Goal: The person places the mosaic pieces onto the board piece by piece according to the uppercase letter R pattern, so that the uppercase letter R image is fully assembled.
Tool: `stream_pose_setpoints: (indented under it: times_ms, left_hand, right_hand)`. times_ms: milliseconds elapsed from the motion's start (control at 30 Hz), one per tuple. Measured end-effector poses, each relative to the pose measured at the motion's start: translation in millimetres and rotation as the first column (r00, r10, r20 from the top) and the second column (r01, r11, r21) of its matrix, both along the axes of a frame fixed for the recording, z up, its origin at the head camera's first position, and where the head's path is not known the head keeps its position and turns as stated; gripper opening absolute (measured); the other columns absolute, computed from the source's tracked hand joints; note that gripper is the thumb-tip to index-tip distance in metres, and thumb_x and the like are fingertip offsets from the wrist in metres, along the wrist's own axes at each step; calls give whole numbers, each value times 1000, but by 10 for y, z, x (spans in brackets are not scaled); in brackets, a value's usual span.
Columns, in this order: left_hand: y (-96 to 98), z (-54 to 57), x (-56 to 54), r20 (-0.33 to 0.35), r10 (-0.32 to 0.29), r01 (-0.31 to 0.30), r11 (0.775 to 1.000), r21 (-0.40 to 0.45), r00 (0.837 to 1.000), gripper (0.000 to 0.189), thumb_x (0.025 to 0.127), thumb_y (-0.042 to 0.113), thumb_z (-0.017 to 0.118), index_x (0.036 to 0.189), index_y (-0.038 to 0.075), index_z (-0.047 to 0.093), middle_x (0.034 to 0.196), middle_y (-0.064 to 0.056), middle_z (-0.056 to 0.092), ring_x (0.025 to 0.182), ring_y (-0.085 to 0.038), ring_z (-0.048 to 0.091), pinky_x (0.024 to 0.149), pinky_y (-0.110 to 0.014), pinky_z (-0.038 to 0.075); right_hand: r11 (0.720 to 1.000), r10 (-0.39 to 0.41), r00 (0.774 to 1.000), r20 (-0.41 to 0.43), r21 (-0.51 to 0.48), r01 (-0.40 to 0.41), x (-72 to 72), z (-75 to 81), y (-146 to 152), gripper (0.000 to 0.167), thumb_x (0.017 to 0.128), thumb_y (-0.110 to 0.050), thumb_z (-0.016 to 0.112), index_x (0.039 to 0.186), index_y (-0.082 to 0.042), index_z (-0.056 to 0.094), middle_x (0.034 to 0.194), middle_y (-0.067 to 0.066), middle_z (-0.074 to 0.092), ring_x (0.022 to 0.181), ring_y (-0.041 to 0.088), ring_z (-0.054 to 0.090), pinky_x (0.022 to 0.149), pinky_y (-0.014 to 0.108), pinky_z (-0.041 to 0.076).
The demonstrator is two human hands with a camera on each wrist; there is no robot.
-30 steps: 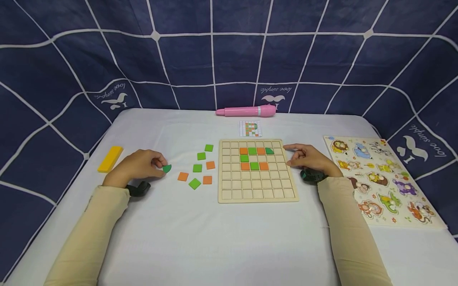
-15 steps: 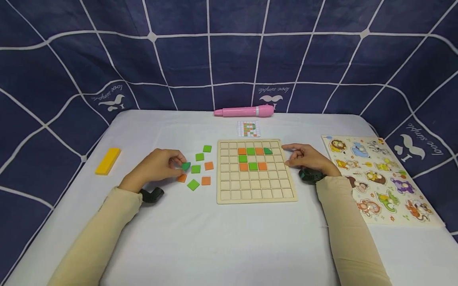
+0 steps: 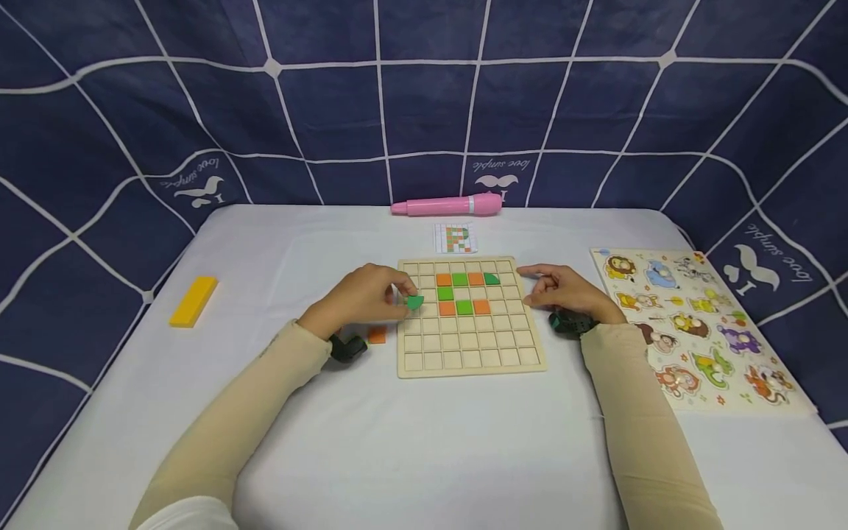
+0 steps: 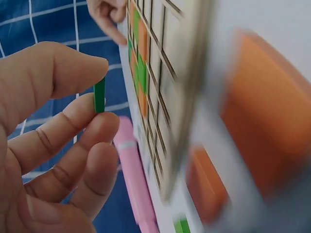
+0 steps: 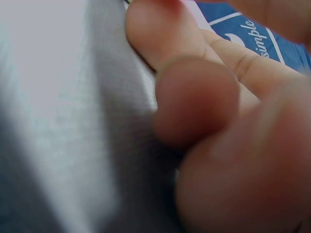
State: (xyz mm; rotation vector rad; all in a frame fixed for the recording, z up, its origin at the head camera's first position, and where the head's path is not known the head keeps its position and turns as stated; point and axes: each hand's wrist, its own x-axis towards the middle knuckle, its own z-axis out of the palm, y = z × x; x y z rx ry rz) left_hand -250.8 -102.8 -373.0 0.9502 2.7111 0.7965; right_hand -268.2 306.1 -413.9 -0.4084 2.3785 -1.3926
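My left hand [image 3: 366, 296] pinches a dark green quarter-round tile [image 3: 414, 302] between thumb and fingertips, above the left side of the wooden grid board [image 3: 472, 374]. In the left wrist view the tile [image 4: 99, 95] appears edge-on, clear of the board. Orange and green square tiles, plus one dark green rounded tile [image 3: 492, 279], lie in the board's upper cells. At the board's right edge rests my right hand [image 3: 563, 288], index finger extended to the upper corner and thumb lower down. Close, blurred fingers [image 5: 197, 102] fill much of the right wrist view.
An orange square tile [image 3: 377, 336] shows beside the left wrist; the hand covers other loose tiles. Behind the board lie a patterned card [image 3: 455, 238] and a pink pen-like stick [image 3: 447, 205]. A yellow block [image 3: 193, 302] sits left, an animal puzzle board [image 3: 704, 331] right.
The left hand has carried the dark green rounded tile rightward, across the loose tiles, to above the board's left side. The right hand stays at the board's right edge.
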Motion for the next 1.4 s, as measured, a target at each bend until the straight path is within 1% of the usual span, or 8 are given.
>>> stream_pose_setpoints:
  times_ms: [100, 233, 300, 400, 600, 900, 1100, 1400]
  left_hand:
    - [199, 8, -48, 3, -43, 43, 999, 3, 999, 25, 89, 19, 85, 114, 15, 81, 106, 4, 77, 79, -13, 61, 74, -33, 51]
    - [440, -18, -122, -11, -98, 98, 995, 4, 995, 21, 90, 21, 85, 110, 17, 81, 102, 6, 75, 77, -11, 61, 74, -33, 51]
    - [555, -35, -154, -19, -118, 118, 993, -4, 993, 19, 90, 21, 84, 108, 18, 80, 100, 7, 75, 76, -10, 61, 74, -33, 50]
    - [715, -52, -186, -2, -133, 133, 991, -4, 991, 19, 90, 21, 84, 108, 19, 80, 99, 9, 75, 76, -10, 61, 75, -33, 50]
    - [1002, -79, -229, 47, -108, 108, 994, 0, 993, 18, 90, 26, 86, 107, 22, 80, 97, 12, 73, 80, -9, 58, 76, -32, 47]
    - [1336, -51, -238, 35, -44, 48, 993, -108, 998, 18, 90, 30, 88, 104, 23, 80, 91, 12, 68, 85, -8, 60, 75, -35, 48]
    - [1433, -37, -227, 46, -14, 21, 988, -152, 999, 19, 90, 35, 90, 102, 23, 81, 87, 13, 66, 83, -8, 59, 75, -35, 49]
    - [1456, -87, -213, 84, 11, 3, 988, -154, 996, 20, 89, 36, 91, 100, 24, 79, 86, 12, 64, 86, -10, 59, 79, -37, 48]
  right_hand:
    - [1000, -3, 1000, 8, 1, 3, -1, 11, -7, 68, 94, 4, 77, 154, 14, 47, 82, 2, 66, 66, 9, 51, 61, 24, 44]
    - [1000, -4, 1000, 11, 3, 4, 0, 23, -12, 68, 94, 4, 77, 154, 14, 46, 82, 3, 66, 66, 9, 51, 61, 24, 44]
    - [1000, -6, 1000, 14, -2, 6, 2, 26, -14, 68, 94, 5, 77, 154, 14, 46, 82, 3, 66, 66, 8, 51, 61, 24, 44]
    - [1000, -9, 1000, 19, -10, 9, 6, 25, -12, 68, 94, 5, 76, 154, 14, 46, 81, 2, 66, 65, 8, 52, 61, 24, 44]
    - [1000, -11, 1000, 22, -9, 12, 6, 11, -5, 68, 94, 5, 76, 154, 14, 46, 82, 1, 67, 66, 8, 52, 61, 23, 44]
    - [1000, -6, 1000, 8, -8, 6, 0, 5, 1, 67, 94, 5, 76, 154, 14, 46, 82, 1, 67, 65, 7, 51, 60, 23, 44]
    - [1000, -2, 1000, 4, -13, 2, -5, 3, -6, 66, 95, 6, 75, 154, 15, 46, 81, 0, 67, 64, 6, 52, 59, 23, 43]
    - [1000, 5, 1000, -1, -11, -5, -9, 13, -1, 66, 95, 8, 74, 154, 16, 45, 81, 0, 68, 63, 5, 51, 57, 22, 43]
